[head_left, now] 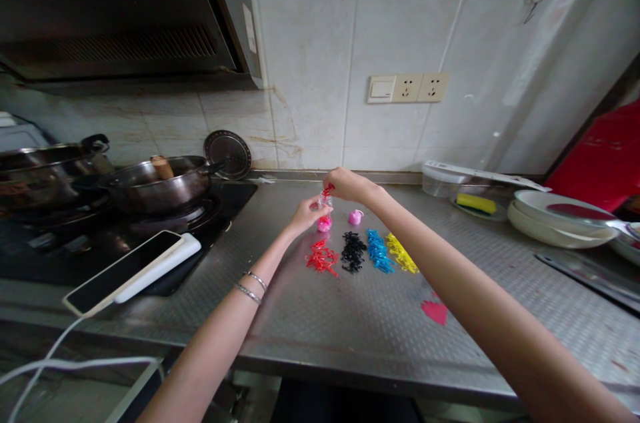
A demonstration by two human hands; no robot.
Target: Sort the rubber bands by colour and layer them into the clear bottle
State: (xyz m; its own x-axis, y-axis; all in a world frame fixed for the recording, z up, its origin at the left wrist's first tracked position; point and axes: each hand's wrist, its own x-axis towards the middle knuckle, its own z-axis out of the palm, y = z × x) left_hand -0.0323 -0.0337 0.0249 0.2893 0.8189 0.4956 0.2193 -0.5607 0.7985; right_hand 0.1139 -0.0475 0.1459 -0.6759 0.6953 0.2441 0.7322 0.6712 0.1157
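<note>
My left hand is closed around a small clear bottle with pink contents or a pink base. Over the bottle's mouth, my right hand pinches some small red elastic bands. On the counter just below lies a pile of red elastic bands. Beside it, in a row to the right, are piles of black bands, blue bands and yellow bands. A round pink lid-like piece sits close to the bottle on its right.
At left, a pan and a pot stand on the stove; a phone-like device with a white cable lies in front. Stacked bowls, a yellow sponge and a knife are at right. A red heart-shaped piece lies nearer.
</note>
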